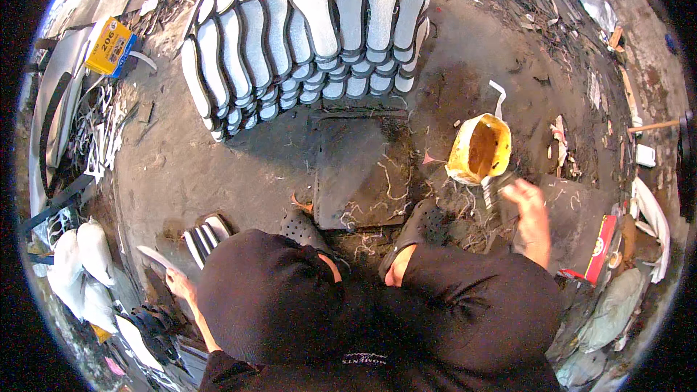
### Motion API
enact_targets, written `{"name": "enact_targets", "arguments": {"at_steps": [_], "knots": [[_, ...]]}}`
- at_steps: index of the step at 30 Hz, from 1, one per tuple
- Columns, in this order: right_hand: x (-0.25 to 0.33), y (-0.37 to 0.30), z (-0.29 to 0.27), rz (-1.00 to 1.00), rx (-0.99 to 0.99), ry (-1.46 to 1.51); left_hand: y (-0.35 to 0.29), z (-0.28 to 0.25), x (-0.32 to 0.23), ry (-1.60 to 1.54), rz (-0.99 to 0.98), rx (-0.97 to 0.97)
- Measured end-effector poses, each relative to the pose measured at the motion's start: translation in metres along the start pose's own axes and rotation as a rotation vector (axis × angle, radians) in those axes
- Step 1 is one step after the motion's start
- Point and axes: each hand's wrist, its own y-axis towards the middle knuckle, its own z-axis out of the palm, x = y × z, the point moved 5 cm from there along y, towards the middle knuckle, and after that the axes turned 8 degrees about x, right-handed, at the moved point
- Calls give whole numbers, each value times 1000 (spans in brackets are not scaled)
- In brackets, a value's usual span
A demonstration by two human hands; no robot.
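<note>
Right hand point(533, 212) angled inward near the yellow tub point(462, 151)

Far centre: sole stack point(312, 22) | Centre: board point(363, 167), between stack and shoes point(427, 225) | Right of board: tub point(457, 156), right hand point(531, 218) near it | Near left: left hand point(179, 284) with one sole point(154, 255), small pile point(207, 238) just right, bags point(76, 258) farther left | Far left: box point(109, 47) | Near right: carton point(601, 250)

Shoe soles point(314, 14) with matt, fine-grained tops, plastic container point(457, 154) with glossy-looking stained inside, smooth matt rubbery clogs point(299, 228), matt cloth legwear point(472, 297), printed cardboard box point(110, 46), rough gritty floor point(239, 167)
</note>
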Motion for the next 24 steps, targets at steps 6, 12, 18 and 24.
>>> {"name": "enact_targets", "arguments": {"at_steps": [6,12,18,24], "knots": [[159,4,-42,-438,-103,114,-152,54,-280,-834,568,600],[220,9,77,-586,-76,18,-388,33,-418,-986,807,1399],[106,43,265,-506,234,-133,-435,56,-401,-191,1300,1094],[34,49,320,-481,165,-352,-447,48,-399,38,1564,917]]}}
